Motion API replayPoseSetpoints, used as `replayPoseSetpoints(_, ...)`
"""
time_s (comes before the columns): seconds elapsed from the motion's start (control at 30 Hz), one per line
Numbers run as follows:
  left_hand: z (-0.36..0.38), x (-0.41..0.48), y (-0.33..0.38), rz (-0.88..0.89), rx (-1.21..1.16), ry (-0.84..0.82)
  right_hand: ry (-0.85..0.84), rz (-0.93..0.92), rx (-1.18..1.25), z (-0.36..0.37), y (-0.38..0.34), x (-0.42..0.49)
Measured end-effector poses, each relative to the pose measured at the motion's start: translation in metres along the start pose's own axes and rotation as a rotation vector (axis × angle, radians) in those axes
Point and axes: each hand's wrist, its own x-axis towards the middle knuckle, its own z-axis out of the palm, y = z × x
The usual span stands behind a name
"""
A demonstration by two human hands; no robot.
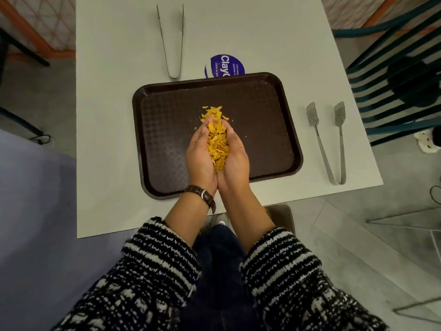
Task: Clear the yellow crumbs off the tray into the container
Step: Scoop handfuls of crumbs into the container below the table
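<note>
Over tray [262, 130], left hand [201, 158] and right hand [235, 161] cupped together, fingers curled round crumbs [217, 144]. Light, brittle flakes; scoop from beneath, spills likely.

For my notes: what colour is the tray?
The tray is dark brown, with a fine textured pattern; the head view shows it.

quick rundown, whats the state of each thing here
left hand: cupped against the right, holding crumbs
right hand: cupped, holding crumbs
yellow crumbs: mostly heaped in the hands, a few on the tray beyond the fingertips
tray: flat on the table, nearly cleared
slim tongs: lying open, unused
wide tongs: lying open, unused
blue sticker: partly hidden by the tray
container: none visible
</note>
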Motion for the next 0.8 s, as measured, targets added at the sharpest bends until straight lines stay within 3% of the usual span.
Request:
replayPoseSetpoints(0.43, 0.011, -0.097, -0.085, -0.095, 0.179, -0.152, 0.105, -0.065, 0.190, -0.110, -0.039, -0.069)
replayPoseSetpoints(0.7, 0.001, -0.145, -0.217, -0.223, 0.217, -0.062, 0.190, -0.044, 0.154, -0.254, -0.058, -0.087)
replayPoseSetpoints(0.8, -0.016, -0.141, -0.286, -0.300, 0.180, 0.000, 0.301, 0.007, 0.104, -0.323, -0.055, -0.074)
